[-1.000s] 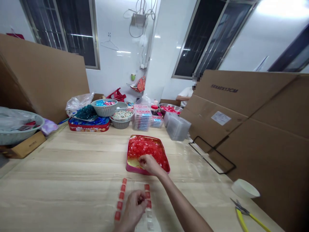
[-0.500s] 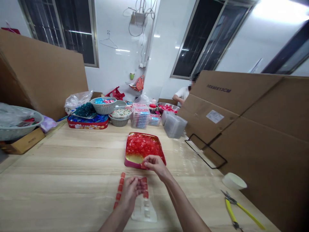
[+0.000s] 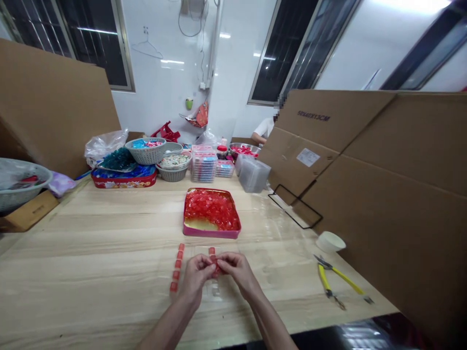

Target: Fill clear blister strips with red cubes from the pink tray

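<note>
Above a clear plastic tray (image 3: 211,291), my left hand (image 3: 197,276) and my right hand (image 3: 240,273) meet with fingertips pinched together. Between them is a small red translucent piece (image 3: 216,268); the fingers partly hide it. Under the hands, the tray has a column of red squares, with one square (image 3: 212,251) showing just beyond my fingers. A second column of red squares (image 3: 177,264) lies to the left of my left hand. Farther off stands a red-rimmed tin (image 3: 213,235) with a heap of loose red pieces (image 3: 209,206) and a bare patch at its near left.
Yellow-handled pliers (image 3: 333,277) and a roll of tape (image 3: 330,241) lie at the right, near a black wire frame (image 3: 295,206) and tall cardboard (image 3: 394,194). Baskets (image 3: 173,172), stacked clear boxes (image 3: 255,176) and a blue-filled tin (image 3: 124,181) line the back. A person (image 3: 264,129) sits beyond.
My right hand has come back from the tin's near edge to the tray and now meets my left hand. The view has shifted, and the tin no longer has a hand over it.
</note>
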Demonstrator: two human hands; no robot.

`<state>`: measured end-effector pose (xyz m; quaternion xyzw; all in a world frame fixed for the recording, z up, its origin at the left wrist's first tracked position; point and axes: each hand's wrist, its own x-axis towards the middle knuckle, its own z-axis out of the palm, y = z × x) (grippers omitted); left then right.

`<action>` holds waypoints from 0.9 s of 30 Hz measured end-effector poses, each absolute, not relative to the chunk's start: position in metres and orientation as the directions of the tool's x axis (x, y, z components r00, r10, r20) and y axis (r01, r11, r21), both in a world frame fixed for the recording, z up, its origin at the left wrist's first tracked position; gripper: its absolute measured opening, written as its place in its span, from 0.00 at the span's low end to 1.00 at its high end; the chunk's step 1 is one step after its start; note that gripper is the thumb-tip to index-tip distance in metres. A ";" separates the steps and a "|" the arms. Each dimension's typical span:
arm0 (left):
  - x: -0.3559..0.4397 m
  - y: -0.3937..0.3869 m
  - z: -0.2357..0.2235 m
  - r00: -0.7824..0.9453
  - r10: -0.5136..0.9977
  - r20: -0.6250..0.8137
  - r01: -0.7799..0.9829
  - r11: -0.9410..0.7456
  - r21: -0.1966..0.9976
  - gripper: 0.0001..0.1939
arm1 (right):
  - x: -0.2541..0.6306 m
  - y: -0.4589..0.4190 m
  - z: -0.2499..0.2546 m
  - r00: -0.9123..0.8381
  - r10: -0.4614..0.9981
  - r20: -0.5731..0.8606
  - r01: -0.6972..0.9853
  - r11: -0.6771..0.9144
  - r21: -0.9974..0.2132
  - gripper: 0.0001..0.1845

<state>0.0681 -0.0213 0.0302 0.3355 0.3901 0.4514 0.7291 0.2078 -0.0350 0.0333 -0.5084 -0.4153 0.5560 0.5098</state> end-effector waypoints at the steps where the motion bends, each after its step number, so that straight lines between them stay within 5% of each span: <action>1: 0.068 -0.021 0.031 0.295 0.917 -0.269 -0.381 0.371 0.847 0.15 | 0.207 -0.036 0.032 0.043 0.986 -0.158 -0.162 -0.150 -0.975 0.18; 9: 0.065 -0.015 0.031 0.342 0.890 -0.303 -0.307 0.410 0.859 0.11 | 0.204 -0.037 0.026 0.089 0.987 -0.135 -0.140 -0.122 -0.983 0.16; 20: 0.065 -0.016 0.020 0.229 0.948 -0.220 -0.255 0.277 0.926 0.06 | 0.193 -0.045 0.026 0.178 0.984 0.022 0.238 -0.022 -0.971 0.06; 27: 0.064 -0.021 0.031 0.246 0.943 -0.226 -0.337 0.302 0.892 0.10 | 0.194 -0.045 0.022 0.160 0.985 -0.071 -0.065 -0.061 -0.996 0.11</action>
